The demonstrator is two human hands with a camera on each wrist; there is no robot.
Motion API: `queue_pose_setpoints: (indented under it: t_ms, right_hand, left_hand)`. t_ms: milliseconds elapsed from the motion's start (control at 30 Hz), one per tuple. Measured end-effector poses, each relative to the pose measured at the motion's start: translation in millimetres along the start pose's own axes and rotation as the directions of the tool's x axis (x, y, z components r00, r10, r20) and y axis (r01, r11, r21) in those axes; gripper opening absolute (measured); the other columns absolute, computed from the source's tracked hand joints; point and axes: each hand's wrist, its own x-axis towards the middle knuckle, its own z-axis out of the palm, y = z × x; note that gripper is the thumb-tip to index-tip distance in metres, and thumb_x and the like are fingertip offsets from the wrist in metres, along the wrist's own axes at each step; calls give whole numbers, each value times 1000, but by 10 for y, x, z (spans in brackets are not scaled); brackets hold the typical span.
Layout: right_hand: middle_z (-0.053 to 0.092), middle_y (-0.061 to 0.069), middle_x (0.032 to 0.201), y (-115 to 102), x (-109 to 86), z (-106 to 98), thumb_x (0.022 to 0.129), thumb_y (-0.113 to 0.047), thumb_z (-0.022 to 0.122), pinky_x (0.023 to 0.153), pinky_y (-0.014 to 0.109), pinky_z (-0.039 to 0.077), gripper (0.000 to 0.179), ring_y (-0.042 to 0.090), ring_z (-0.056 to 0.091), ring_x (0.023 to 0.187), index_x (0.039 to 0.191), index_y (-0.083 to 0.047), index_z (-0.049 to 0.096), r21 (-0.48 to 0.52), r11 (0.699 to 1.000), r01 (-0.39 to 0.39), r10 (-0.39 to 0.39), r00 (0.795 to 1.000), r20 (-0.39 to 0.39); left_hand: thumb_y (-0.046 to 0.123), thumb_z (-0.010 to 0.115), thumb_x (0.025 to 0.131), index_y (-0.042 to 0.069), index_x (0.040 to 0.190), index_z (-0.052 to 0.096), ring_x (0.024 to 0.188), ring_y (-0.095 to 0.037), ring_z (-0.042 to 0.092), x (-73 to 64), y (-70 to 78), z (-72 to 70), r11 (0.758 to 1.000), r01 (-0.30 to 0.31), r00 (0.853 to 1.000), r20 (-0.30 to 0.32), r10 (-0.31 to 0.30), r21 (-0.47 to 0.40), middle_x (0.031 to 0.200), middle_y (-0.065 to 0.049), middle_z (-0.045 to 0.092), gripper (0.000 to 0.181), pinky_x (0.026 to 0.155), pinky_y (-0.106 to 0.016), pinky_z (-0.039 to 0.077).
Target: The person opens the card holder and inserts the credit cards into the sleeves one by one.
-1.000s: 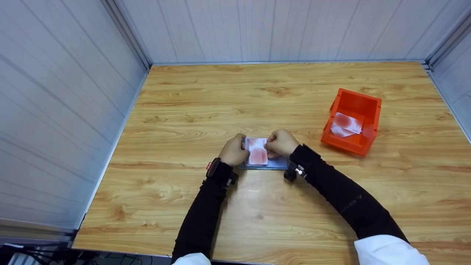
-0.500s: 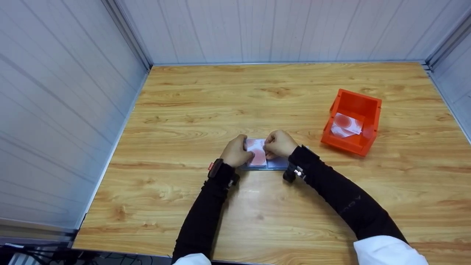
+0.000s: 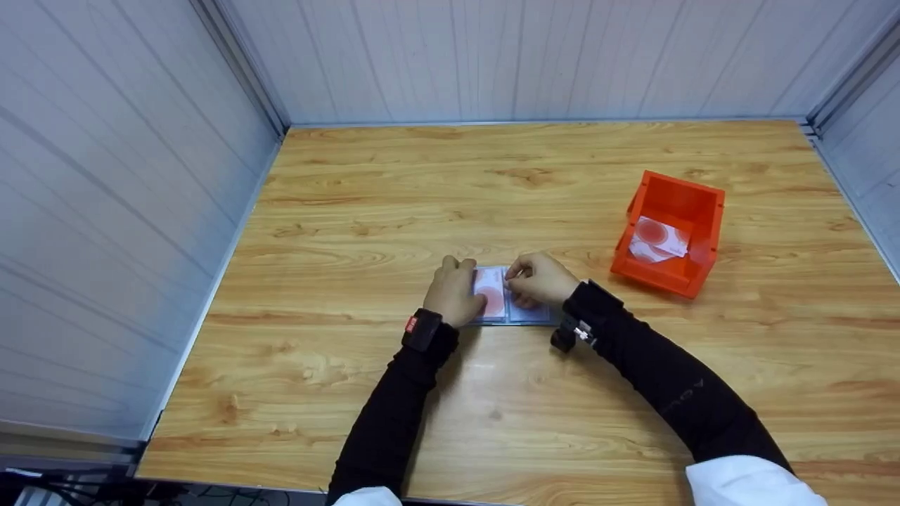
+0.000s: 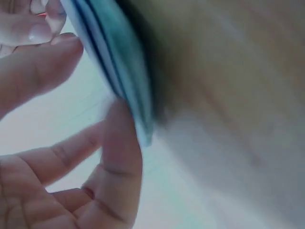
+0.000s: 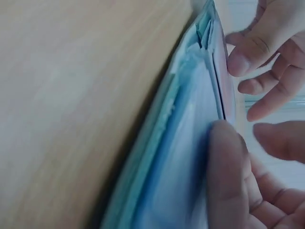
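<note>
A slim card holder (image 3: 529, 314) with blue-green covers and clear sleeves lies opened out on the table. A white card with pink circles (image 3: 490, 295) is on its left side. My left hand (image 3: 451, 292) holds the holder's left side, thumb over the card and fingers near the far left corner. With thumb and forefinger, my right hand (image 3: 541, 277) pinches at the card's right edge beside the holder's middle fold. In the right wrist view, the right thumb (image 5: 226, 167) is against the layered sleeves. The left wrist view shows the left thumb (image 4: 121, 143) at the holder's edge.
An orange bin (image 3: 668, 235) with several similar cards (image 3: 659, 239) inside stands at the right, beyond the right hand. Wood-grain tabletop (image 3: 380, 183) surrounds the holder. Pale panels (image 3: 450, 63) wall the back and sides.
The card has shifted slightly left on the holder, and its right edge lies closer to the fold. The left thumb has moved onto the card. My right hand stays near the fold.
</note>
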Motion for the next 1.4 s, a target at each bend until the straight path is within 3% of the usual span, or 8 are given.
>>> queue_pose_setpoints:
  t_ms: [133,233,367,533,800,1033,1300,1400]
  right_hand:
    - [64,11,93,-11,-67,-107,92,-11,61,62,23,57,27,14,64,72,112,7,61,-67,996,56,-58,998,-25]
    - [64,20,113,-49,-134,-222,93,-14,62,78,32,57,34,26,66,91,122,4,61,-148,982,116,-124,991,-42]
    - [52,20,141,-161,-260,-415,94,-25,63,102,51,47,48,39,52,124,137,-6,54,-243,960,140,-156,986,-51]
    - [34,11,158,-311,-407,-694,92,-41,65,114,61,29,65,37,31,144,149,-21,42,-350,930,111,-146,986,-77]
    - [25,14,161,-446,-598,-1201,91,-52,62,117,63,19,77,39,21,148,154,-22,31,-470,882,44,-142,974,-175]
    - [22,24,160,-400,-615,-1549,93,-49,60,116,63,19,80,46,18,146,155,-12,26,-481,876,-33,-101,963,-250]
    - [38,36,144,-194,-448,-1862,95,-37,57,106,62,33,70,50,38,130,146,4,35,-424,893,-154,-13,931,-365]
    - [45,37,133,-99,-389,-1926,95,-34,55,98,61,38,61,49,46,117,137,8,42,-433,878,-204,19,919,-394]
  left_hand:
    - [26,77,80,5,139,52,131,-39,42,-36,87,47,994,-87,995,46,84,66,141,-20,45,67,107,-47,43]
    - [35,78,79,8,142,51,141,-44,33,-46,121,83,982,-136,987,97,124,129,152,-21,38,74,116,-50,34]
    - [37,79,79,8,144,48,141,-47,32,-48,124,114,972,-148,983,139,124,183,154,-21,37,77,118,-51,29]
    - [34,78,81,6,143,50,141,-46,33,-46,96,112,971,-147,983,137,122,190,153,-20,38,74,117,-50,32]
    - [33,78,80,6,143,50,141,-44,33,-41,76,83,976,-137,984,133,114,172,154,-20,38,73,116,-51,34]
    - [32,78,80,6,142,51,141,-42,34,-50,64,76,977,-127,987,121,107,170,153,-19,39,72,116,-48,35]
    - [32,78,80,7,142,51,141,-42,34,-63,55,72,979,-118,988,121,98,168,153,-18,39,73,114,-50,36]
    - [32,78,80,7,142,50,141,-42,34,-64,54,72,979,-116,988,123,96,170,154,-19,38,73,115,-50,36]
